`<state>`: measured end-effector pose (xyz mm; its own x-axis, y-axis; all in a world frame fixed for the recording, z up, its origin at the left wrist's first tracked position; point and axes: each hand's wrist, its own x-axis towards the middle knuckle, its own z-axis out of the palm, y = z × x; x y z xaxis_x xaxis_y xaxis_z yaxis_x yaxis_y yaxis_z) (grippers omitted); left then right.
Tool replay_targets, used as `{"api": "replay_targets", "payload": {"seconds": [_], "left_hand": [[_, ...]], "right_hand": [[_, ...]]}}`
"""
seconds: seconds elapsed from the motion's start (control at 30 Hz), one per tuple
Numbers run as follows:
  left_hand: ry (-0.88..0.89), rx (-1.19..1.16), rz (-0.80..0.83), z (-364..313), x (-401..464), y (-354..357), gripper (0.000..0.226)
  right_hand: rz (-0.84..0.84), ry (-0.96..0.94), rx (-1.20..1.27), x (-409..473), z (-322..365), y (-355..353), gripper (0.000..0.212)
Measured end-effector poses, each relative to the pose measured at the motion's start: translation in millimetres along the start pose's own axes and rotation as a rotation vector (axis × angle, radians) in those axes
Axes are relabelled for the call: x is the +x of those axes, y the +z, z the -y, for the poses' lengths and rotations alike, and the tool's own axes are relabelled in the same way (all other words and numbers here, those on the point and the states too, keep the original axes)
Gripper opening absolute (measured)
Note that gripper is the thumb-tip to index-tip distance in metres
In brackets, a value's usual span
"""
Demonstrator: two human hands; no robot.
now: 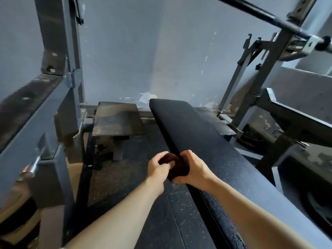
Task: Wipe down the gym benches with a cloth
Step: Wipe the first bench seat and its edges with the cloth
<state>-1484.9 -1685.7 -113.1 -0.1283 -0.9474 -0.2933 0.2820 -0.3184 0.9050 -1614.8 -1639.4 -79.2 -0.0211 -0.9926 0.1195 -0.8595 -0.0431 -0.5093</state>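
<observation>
A long black padded bench [206, 139] runs from the lower right up toward the wall. A small dark red cloth [177, 167] is bunched up at the bench's left edge, about halfway along. My left hand [159, 168] grips the cloth from the left with curled fingers. My right hand [195, 168] holds it from the right, fingers wrapped over its top and thumb below. Both forearms reach in from the bottom of the view.
A grey metal rack frame [59, 97] stands close on the left. A barbell [269, 17] lies on rack hooks at the upper right. A low dark platform [116, 119] sits by the wall left of the bench. Speckled rubber floor [129, 177] lies between.
</observation>
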Motion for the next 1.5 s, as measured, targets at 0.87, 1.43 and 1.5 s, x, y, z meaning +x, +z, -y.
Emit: {"api": "replay_targets", "payload": {"seconds": [0.87,1.43,1.5], "left_hand": [[0.003,-0.032,0.44,-64.3,-16.1,38.6,0.02],[0.157,0.627,0.119,-106.4,2.0,148.2,0.024],[0.179,0.622,0.142,-136.8,-14.1,147.7,0.021]], "right_hand": [[-0.394,0.31,0.583,-21.4,17.8,-38.3,0.03],[-0.508,0.563,0.253,-16.9,-29.7,-152.4,0.023],[-0.482,0.563,0.265,-20.7,-12.8,-177.4,0.023]]}}
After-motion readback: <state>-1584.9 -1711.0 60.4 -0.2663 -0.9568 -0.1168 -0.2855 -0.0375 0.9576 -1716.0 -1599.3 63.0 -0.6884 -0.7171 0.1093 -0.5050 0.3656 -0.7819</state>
